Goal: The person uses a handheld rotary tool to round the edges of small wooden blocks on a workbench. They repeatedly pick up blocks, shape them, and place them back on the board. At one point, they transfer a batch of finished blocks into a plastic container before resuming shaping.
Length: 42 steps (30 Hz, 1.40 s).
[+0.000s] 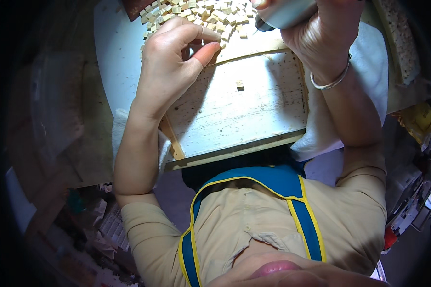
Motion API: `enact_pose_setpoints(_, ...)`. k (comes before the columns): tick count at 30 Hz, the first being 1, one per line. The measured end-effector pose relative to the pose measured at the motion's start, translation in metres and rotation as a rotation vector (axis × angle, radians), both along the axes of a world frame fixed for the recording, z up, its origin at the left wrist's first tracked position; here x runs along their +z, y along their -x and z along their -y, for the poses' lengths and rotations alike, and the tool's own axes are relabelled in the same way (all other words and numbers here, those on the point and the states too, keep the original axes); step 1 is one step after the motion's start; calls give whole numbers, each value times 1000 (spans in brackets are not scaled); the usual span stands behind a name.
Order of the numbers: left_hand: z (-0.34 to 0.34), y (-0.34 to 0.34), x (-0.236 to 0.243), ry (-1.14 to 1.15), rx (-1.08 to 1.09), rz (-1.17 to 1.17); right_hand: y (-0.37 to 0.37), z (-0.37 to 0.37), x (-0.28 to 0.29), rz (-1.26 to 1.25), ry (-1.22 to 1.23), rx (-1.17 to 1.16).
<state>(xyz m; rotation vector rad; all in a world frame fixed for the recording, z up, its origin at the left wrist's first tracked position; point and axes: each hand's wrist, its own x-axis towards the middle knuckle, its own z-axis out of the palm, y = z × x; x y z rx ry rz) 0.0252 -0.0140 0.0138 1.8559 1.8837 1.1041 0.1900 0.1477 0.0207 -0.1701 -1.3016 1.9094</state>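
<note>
My right hand (316,38) grips a silver-grey, rounded hand tool (287,10) with a black nose and thin tip, above the right of the loose pale wooden cubes (225,16). My left hand (177,62) is closed in a pinch at the cubes' near edge, one finger in a pale covering; whether a cube is between the fingertips is unclear. Below both hands lies a speckled white board (234,115) with wooden edging (172,136). A single small cube (240,85) sits alone on this board.
White cloths (368,81) lie either side of the board, under my forearms. A long, rough pale strip (400,48) runs along the right. A dark red-brown panel (134,7) is at the back left. A yellow crumpled item (414,122) is beyond the table's right edge.
</note>
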Motion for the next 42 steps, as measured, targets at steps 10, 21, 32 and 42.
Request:
enact_pose_setpoints(10, -2, 3, 1, 70, -74, 26, 5, -3, -9, 27, -471, -71)
enact_pose_setpoints(21, -7, 12, -3, 23, -150, -14, 7, -6, -5, 67, -783, -177)
enact_pose_setpoints(32, -11, 1, 17, -153, -117, -208, 12, -11, -10, -31, -575, -83)
enact_pose_setpoints(42, -17, 12, 3, -171, -278, -269, 23, -6, 4, -289, -361, -44)
